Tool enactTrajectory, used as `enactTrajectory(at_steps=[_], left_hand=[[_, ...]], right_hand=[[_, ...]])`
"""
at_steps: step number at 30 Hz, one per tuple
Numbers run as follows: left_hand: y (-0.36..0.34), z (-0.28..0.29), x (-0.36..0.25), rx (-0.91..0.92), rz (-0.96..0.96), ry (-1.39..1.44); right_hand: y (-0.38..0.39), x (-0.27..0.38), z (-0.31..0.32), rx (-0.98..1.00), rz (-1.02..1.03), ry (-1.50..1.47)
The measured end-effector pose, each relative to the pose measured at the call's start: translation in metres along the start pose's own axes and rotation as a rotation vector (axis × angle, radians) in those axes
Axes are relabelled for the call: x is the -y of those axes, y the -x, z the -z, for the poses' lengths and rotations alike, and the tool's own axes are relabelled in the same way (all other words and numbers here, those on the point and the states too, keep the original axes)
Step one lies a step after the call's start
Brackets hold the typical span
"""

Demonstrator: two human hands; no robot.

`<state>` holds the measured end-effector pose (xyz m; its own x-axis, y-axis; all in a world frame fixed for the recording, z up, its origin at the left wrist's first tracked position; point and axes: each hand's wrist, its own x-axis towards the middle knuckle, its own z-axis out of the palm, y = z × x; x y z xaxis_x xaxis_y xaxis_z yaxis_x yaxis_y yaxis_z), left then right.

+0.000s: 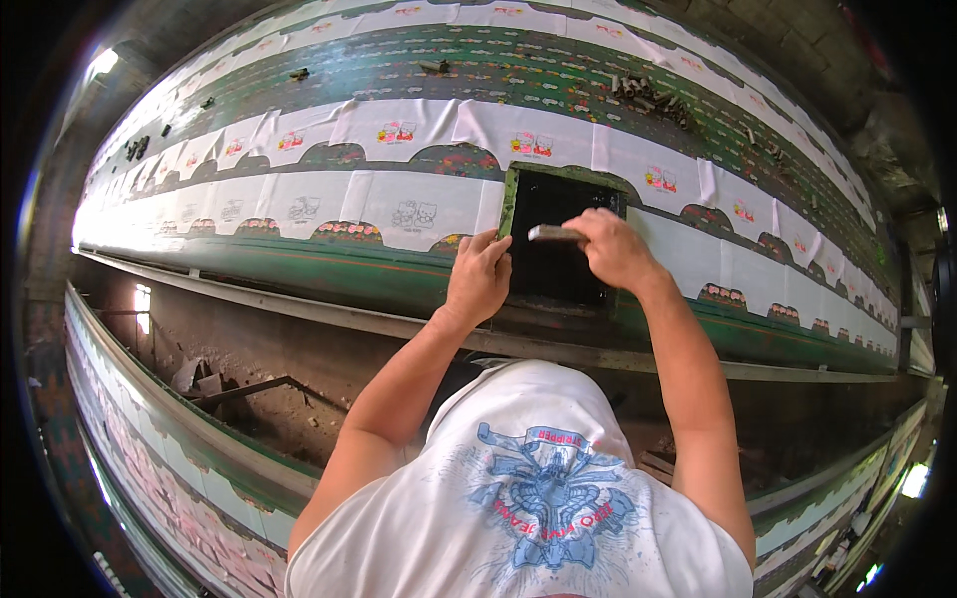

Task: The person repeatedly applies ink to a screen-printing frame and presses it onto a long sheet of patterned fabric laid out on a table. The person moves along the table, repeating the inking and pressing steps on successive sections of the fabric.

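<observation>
A printing screen with a greenish frame [576, 171] and a dark, nearly black inside lies on the long table in front of me. My left hand [478, 276] is closed on the left side of this frame, near its lower half. Over the dark area, my right hand [616, 247] grips a short, light-coloured flat bar that looks like a squeegee [554, 233], its free end pointing left. Whether the bar touches the screen, I cannot tell. To the left of the frame lies a white fabric piece [404, 204] with a grey outline print of two cartoon figures.
Rows of white fabric pieces [404, 118], some with coloured prints, run along the green table [329, 264]. Small dark clips or scraps [648, 97] lie farther back. A metal rail [299, 307] edges the table. Behind me stands another fabric-covered table [164, 439]; debris [204, 379] lies on the floor between.
</observation>
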<state>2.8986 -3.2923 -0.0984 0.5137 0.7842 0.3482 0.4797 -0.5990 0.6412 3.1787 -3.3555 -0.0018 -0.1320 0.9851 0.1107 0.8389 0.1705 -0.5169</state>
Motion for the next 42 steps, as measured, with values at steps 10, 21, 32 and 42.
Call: enactTrajectory(at_steps=[10,21,32,42], left_hand=[[-0.029,0.029,-0.016,0.295,-0.028,-0.226],[-0.021,0.027,0.002,0.237,-0.13,-0.09],[0.006,-0.011,0.014,0.007,0.059,0.315],[-0.003,-0.015,-0.009,-0.035,0.259,0.369]], right_hand=[[-0.032,-0.03,-0.026,-0.193,-0.043,0.127],[0.059,0.062,-0.067,-0.211,-0.059,0.191],[0.086,0.094,-0.065,-0.147,-0.141,0.035],[0.152,0.056,-0.076,-0.611,-0.538,-0.299]])
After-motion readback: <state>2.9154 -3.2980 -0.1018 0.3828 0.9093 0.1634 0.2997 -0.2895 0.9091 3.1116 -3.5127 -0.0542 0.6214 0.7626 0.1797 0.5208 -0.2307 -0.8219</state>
